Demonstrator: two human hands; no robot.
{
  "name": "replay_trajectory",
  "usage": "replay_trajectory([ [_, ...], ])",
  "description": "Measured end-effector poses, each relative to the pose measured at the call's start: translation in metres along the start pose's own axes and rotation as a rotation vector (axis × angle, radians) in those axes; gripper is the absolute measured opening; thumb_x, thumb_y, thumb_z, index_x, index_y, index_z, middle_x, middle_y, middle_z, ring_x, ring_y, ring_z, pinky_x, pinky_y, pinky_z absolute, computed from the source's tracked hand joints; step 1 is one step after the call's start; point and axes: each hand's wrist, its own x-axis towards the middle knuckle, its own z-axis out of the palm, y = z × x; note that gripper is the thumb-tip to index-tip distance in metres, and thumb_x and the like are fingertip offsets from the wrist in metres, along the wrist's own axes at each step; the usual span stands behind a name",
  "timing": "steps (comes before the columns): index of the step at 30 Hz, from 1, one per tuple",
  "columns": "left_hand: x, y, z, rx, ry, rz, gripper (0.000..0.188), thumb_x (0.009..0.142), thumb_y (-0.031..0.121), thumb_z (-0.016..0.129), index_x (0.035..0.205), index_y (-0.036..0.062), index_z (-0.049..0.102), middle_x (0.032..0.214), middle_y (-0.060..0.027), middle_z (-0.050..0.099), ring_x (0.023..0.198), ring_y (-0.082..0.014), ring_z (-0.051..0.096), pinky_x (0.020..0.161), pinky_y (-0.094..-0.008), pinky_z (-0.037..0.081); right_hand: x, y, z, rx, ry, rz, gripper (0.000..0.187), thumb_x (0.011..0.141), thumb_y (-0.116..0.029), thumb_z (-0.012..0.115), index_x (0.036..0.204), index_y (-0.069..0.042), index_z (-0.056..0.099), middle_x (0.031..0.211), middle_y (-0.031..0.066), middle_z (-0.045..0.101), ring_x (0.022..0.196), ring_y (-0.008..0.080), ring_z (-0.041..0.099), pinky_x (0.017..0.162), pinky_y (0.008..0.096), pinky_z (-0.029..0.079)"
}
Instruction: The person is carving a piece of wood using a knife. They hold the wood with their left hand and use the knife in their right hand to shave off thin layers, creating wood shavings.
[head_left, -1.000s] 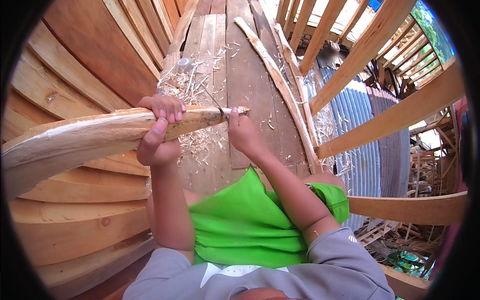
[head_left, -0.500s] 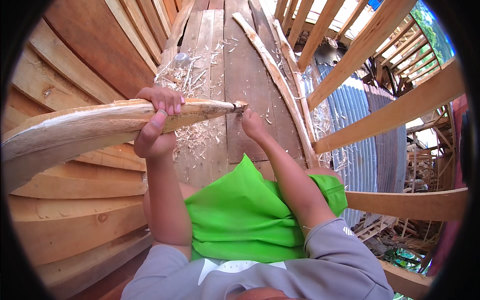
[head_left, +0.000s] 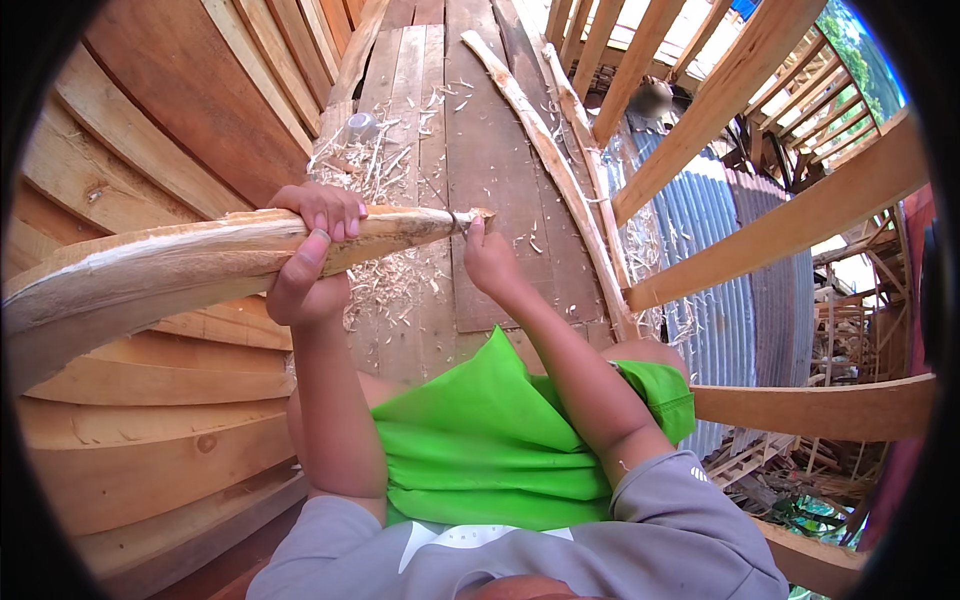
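Note:
A long, curved, pale piece of wood comes in from the left edge and tapers to a narrow end at the middle. My left hand is closed around it, with the thumb on the near side and the fingers over the top. By the narrow tip, my right hand is closed on a thin dark knife-like tool, which crosses the wood just short of its end. Most of that tool is hidden by the hand or too thin to make out. Bright green shorts cover my lap below the wood.
Curly wood shavings litter the plank floor. A small clear cup stands among them. Two peeled poles lie lengthwise to the right. Board walls rise on the left; slanted wooden beams and corrugated metal sheets are at the right.
My right hand has shifted slightly left and toward me, and the dark tool has moved from the very tip a little back along the wood. My left hand keeps its hold.

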Motion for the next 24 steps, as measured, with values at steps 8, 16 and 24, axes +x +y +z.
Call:
replay_trajectory([
  [8, 0.005, -0.003, 0.012, 0.064, 0.029, -0.027, 0.021, 0.072, 0.019, 0.057, 0.083, 0.009, 0.043, 0.076, -0.004, 0.041, 0.075, -0.0176, 0.043, 0.081, -0.0364, 0.037, 0.019, 0.043, 0.007, 0.004, 0.059, 0.078, 0.067, 0.102, -0.041, 0.027, 0.068, 0.008, 0.057, 0.073, 0.0318, 0.059, 0.067, 0.0491, 0.059, 0.062, 0.0536, 0.043],
  [16, 0.006, -0.004, 0.006, -0.001, -0.007, -0.001, 0.019, 0.07, 0.016, 0.056, 0.083, 0.0047, 0.046, 0.074, -0.0075, 0.045, 0.073, -0.0188, 0.046, 0.08, -0.0363, 0.04, 0.002, 0.036, 0.007, 0.031, 0.09, -0.293, 0.044, 0.102, -0.031, 0.034, 0.09, 0.004, 0.057, 0.076, 0.0291, 0.061, 0.074, 0.0503, 0.059, 0.065, 0.0545, 0.044],
  [24, -0.001, 0.001, -0.003, 0.042, 0.0, -0.009, 0.019, 0.071, 0.017, 0.056, 0.083, 0.0062, 0.045, 0.074, -0.0065, 0.043, 0.074, -0.0186, 0.045, 0.08, -0.0364, 0.039, -0.027, -0.024, -0.019, 0.016, -0.192, -0.5, 0.047, 0.103, -0.034, 0.033, 0.1, 0.005, 0.06, 0.088, 0.0304, 0.064, 0.086, 0.0473, 0.062, 0.077, 0.0523, 0.047],
])
